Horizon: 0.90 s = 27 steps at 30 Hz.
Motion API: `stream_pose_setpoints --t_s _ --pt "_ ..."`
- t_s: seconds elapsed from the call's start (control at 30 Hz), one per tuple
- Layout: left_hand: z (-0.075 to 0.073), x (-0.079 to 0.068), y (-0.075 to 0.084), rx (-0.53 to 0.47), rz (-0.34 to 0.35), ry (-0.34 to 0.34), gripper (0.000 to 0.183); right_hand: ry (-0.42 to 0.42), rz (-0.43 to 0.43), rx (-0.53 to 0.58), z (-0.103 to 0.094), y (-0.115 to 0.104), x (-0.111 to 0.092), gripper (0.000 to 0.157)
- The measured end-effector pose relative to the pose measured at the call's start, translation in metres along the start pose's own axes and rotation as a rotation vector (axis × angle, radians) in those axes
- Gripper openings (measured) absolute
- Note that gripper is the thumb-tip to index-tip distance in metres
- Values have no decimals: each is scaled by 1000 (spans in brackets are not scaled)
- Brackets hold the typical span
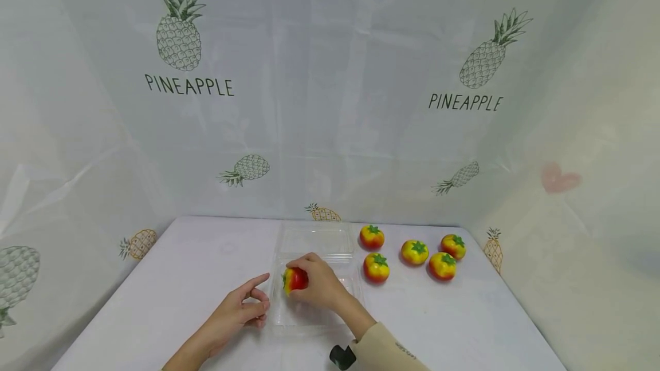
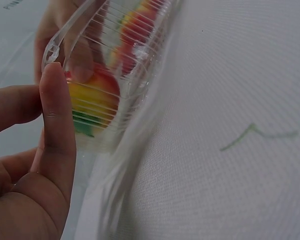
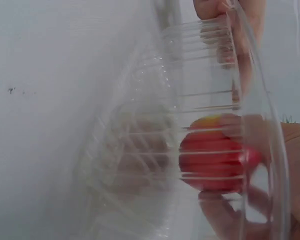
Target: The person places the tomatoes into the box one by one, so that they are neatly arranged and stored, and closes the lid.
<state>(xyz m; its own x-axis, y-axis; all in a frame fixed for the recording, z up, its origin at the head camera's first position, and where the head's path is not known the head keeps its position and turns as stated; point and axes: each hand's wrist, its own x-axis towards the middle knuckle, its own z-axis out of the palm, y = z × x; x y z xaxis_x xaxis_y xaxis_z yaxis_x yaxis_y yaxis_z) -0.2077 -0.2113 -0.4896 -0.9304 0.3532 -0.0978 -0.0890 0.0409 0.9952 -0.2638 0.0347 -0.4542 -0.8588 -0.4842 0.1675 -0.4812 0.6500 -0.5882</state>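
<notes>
A clear plastic clamshell box (image 1: 322, 318) lies with its lid (image 1: 317, 239) folded back. Over its left part, my right hand (image 1: 317, 282) grips a red-and-yellow fruit (image 1: 295, 280) between thumb and fingers, its green leafy top turned left. Through the ribbed wall in the right wrist view, the fruit (image 3: 210, 155) shows mostly red. My left hand (image 1: 242, 308) is at the box's left edge, index finger stretched out and the others loosely bent. In the left wrist view an upright finger (image 2: 56, 110) has its tip right at the rim.
Several more red-and-yellow fruits with green tops are on the white table (image 1: 216, 256), right of the box; the nearest fruits are one (image 1: 376, 268) beside the box and one (image 1: 372, 237) beside the lid. A pineapple-print curtain (image 1: 319, 102) hangs behind and at the sides.
</notes>
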Motion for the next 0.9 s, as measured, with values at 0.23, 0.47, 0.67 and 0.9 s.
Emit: stream_pose_setpoints --t_s 0.23,0.47,0.67,0.9 --pt "1 0 0 -1 -4 -4 78 9 -1 -28 7 1 0 52" --pt "2 2 -1 0 1 8 78 19 0 -24 8 1 0 52" --pt "2 2 -2 -5 -2 13 78 23 8 -8 14 2 1 55" --pt "0 2 -1 -6 1 7 77 65 -15 13 18 0 1 55"
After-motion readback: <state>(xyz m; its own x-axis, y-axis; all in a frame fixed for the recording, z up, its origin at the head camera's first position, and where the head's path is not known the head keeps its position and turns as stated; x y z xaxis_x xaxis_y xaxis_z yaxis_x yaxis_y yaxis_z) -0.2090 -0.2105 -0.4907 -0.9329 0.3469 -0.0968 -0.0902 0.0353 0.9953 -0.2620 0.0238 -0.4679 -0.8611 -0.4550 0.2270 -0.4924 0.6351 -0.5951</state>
